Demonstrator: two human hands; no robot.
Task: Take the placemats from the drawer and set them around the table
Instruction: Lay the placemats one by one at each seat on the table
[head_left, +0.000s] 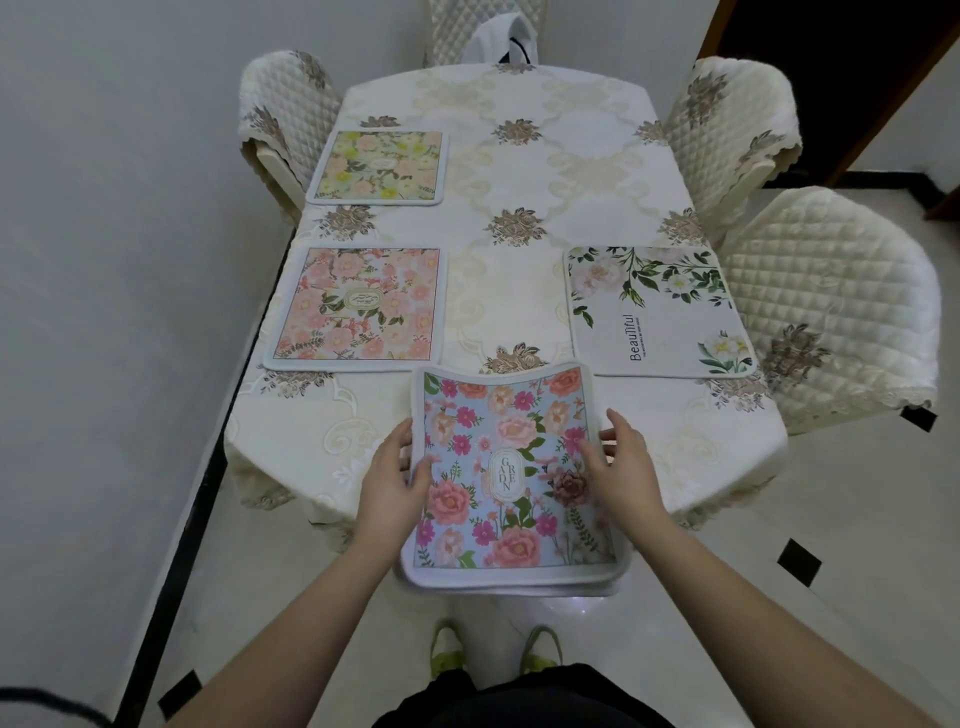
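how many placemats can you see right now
4 for sure: yellow-flowered far left, pink-flowered near left, white "Beautiful" right, blue "Garden" in both hands, possibly more stacked beneath.

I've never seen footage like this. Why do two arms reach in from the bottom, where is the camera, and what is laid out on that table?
There is no machine here. A person wears a wide-angle camera on the head, looking forward and down, so the arms you see are their own, and the feet show at the bottom edge.

The table is covered with a cream cloth and has quilted chairs around it. Three placemats already lie flat on it: a yellow-flowered mat at the far left, a pink-flowered mat nearer on the left, and a white mat with green leaves on the right.

The left hand and right hand grip the sides of a blue flowered mat at the near end. It bends between them; another mat's edge seems to show underneath.
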